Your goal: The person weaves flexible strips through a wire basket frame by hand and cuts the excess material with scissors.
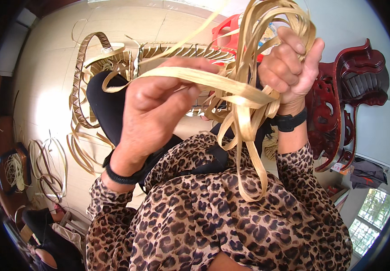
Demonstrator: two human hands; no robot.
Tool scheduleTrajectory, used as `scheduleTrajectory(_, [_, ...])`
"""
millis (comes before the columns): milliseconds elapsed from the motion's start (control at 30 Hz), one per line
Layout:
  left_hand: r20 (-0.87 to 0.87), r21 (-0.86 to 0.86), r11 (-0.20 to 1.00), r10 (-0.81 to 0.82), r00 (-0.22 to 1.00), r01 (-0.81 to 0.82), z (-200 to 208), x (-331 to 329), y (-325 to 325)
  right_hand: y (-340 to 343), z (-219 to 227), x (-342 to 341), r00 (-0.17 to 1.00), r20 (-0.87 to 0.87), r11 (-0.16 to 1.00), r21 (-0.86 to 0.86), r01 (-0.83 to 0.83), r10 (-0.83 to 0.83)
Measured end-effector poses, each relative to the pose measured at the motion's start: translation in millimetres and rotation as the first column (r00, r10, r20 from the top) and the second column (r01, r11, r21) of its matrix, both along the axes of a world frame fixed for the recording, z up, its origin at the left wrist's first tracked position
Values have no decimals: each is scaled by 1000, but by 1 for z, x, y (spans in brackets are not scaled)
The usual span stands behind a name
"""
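My right hand (287,70) is raised and closed around a thick looped bundle of pale, flat weaving strips (249,40). Loops arch over its top, and others hang down in front of my leopard-print clothing. One broad strip (204,77) runs from the bundle leftward across my left hand (152,106). The fingers there are curled by the strip, the thumb close beneath it; the strip partly covers them. Past my hands stands a woven basket (186,49) with a lashed rim, partly hidden. A braided handle hoop (78,86) rises at its left, above my dark-clad leg (107,101).
A red plastic stool (224,34) is at the far side. To the right stands a carved dark-red wooden chair (335,99). Coiled strips (48,167) lie on the tiled floor (46,81) at left. Black cloth (46,235) shows at lower left.
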State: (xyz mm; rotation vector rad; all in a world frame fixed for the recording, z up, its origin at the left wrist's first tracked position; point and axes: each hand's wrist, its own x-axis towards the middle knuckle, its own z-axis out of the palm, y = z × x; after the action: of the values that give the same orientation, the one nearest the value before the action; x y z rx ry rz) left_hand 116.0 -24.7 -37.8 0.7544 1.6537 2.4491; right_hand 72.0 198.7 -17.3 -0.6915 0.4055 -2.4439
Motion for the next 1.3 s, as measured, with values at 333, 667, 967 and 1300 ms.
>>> scheduleTrajectory(333, [-642,-12,893,338,688,-450,5,-18,14,-24,1,11,997,61,844,537,-1,-38])
scheduleTrajectory(667, [248,81,940,302,921,-330,-23,8,13,-8,18,19,979,-155,880,474,-44,133])
scheduleTrajectory(967, [583,-94,915,-268,767,392,-14,11,27,-4,16,29,984,-176,833,549,73,29])
scheduleTrajectory(1300, [607,59,962,-248,755,268,-32,20,13,15,3,19,973,-224,981,171,95,-55])
